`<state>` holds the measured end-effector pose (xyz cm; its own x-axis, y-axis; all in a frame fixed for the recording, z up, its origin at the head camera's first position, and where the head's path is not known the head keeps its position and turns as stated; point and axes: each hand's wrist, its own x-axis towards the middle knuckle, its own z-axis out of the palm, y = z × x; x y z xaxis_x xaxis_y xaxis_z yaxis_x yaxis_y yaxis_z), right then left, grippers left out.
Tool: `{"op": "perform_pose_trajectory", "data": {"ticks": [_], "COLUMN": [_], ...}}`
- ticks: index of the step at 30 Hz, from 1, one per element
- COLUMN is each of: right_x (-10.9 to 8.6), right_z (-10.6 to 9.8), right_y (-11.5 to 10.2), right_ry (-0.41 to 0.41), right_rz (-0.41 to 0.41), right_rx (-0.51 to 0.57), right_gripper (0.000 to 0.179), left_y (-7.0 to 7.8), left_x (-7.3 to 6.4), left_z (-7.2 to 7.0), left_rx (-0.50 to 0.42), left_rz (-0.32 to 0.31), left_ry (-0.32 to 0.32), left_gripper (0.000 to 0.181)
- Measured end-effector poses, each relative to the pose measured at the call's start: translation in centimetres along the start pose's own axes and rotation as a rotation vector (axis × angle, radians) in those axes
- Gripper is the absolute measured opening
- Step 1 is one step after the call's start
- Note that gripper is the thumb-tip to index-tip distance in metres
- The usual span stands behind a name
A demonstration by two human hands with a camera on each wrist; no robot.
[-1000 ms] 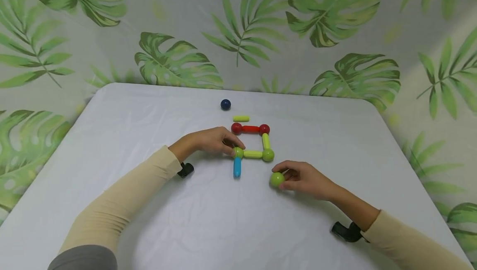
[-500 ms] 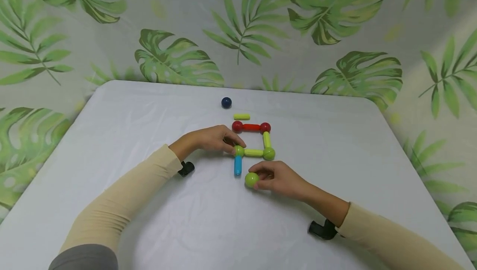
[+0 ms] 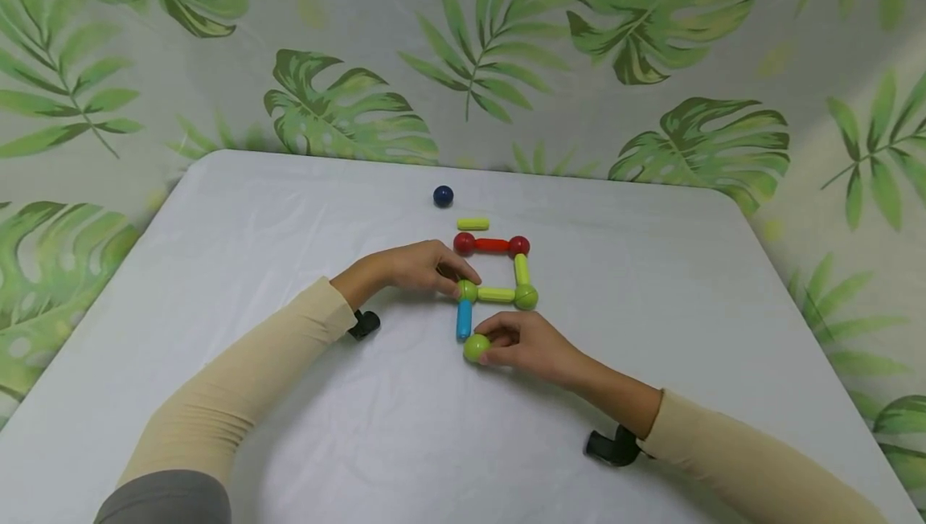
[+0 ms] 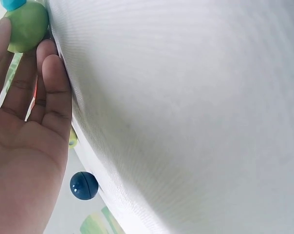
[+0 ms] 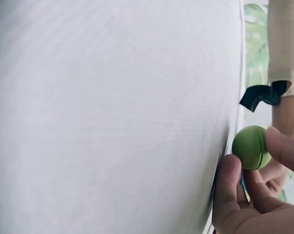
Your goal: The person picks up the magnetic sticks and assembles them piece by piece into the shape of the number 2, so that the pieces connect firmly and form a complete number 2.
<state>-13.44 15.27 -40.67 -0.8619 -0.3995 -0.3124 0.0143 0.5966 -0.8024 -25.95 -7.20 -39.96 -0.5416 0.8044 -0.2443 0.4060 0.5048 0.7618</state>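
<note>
My left hand (image 3: 427,267) pinches a green ball (image 3: 468,291) at the near left corner of a connected ball-and-stick shape; the left wrist view shows this green ball (image 4: 27,28) between thumb and fingers. A blue stick (image 3: 464,321) joins that ball and points toward me. My right hand (image 3: 534,347) holds a loose green ball (image 3: 476,348) by the blue stick's near end; whether they touch I cannot tell. From the corner ball a yellow-green stick (image 3: 496,295) runs right to another green ball (image 3: 526,296). A second yellow-green stick (image 3: 522,270) leads up to a red ball (image 3: 518,247).
A red stick (image 3: 492,245) links that ball to another red ball (image 3: 465,243). Behind them lie a loose yellow-green stick (image 3: 473,223) and a dark blue ball (image 3: 444,196). All rest on a white-covered table (image 3: 325,444) before a leaf-patterned cloth (image 3: 506,42).
My right hand has carried its green ball leftward across the table to the near end of the blue stick. The left hand keeps its pinch on the corner ball.
</note>
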Motion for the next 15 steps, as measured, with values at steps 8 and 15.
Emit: {"op": "perform_pose_trajectory", "data": {"ticks": [8, 15], "right_x": [0.0, 0.1], "right_z": [0.6, 1.1], "right_y": [-0.3, -0.7], "right_ry": [-0.022, -0.011], "right_rz": [0.03, 0.064], "right_rx": [0.114, 0.226], "right_gripper": [0.036, 0.044], "left_y": [0.1, 0.1], "left_x": [0.0, -0.2], "left_z": [-0.1, -0.1], "left_rx": [-0.011, -0.035], "left_rz": [-0.009, 0.0], "left_ry": [-0.003, -0.002], "left_gripper": [0.035, 0.034]}}
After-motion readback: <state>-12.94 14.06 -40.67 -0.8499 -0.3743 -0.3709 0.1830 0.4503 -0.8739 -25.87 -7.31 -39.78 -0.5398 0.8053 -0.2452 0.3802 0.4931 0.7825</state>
